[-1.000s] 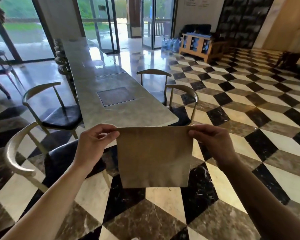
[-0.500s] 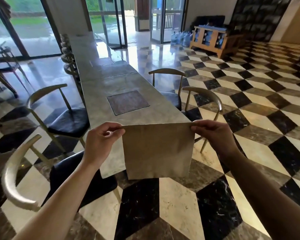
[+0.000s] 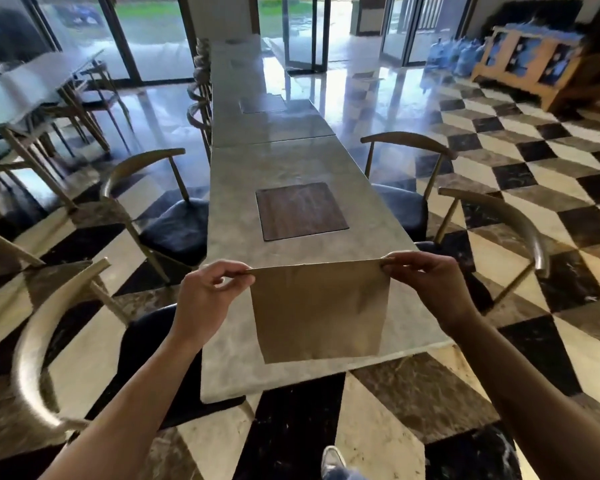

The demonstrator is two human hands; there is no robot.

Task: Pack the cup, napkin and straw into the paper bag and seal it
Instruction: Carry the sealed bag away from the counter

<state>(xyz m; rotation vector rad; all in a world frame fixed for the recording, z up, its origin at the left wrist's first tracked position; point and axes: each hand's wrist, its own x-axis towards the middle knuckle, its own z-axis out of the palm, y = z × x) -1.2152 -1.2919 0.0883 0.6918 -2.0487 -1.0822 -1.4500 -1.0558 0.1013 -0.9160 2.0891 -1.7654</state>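
Paper bag [image 3: 321,311] hangs flat below my fingers, its top edge stretched level between both hands, above the desk's [image 3: 291,161] near end. My left hand [image 3: 210,294] pinches the left top corner, my right hand [image 3: 426,284] the right one. I see no cup, napkin or straw. I judge the mouth must be spread next.

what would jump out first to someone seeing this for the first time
A flat brown paper bag fills the centre foreground, stretched by its top corners between the left hand and right hand, each in a pinching grip. Behind it a long grey table runs away toward glass doors, with a checkered marble floor on the right.
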